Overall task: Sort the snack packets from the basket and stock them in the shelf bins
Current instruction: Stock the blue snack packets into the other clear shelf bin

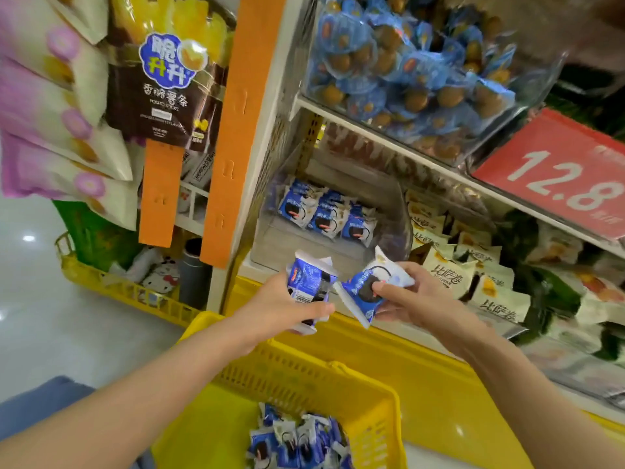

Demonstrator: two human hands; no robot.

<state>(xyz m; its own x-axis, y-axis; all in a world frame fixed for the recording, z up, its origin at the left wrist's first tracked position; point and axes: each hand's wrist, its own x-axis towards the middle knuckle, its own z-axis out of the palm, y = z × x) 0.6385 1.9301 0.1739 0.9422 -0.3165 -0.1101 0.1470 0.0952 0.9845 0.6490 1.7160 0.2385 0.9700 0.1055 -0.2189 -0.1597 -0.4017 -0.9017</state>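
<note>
Both arms reach out over the basket (304, 370). The left hand (287, 308) is above its far rim, fingers curled round blue packets (309, 282). The right hand (416, 299) is just beside it, fingers and thumb pinching one packet (363, 291). A pile (297, 441) of packets lies in the basket. The bin (389, 211) sits beyond the basket.

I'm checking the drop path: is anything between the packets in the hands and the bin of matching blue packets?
Nothing visible does. The left hand and right hand hold blue packets right in front of the clear bin, with only air between.
</note>
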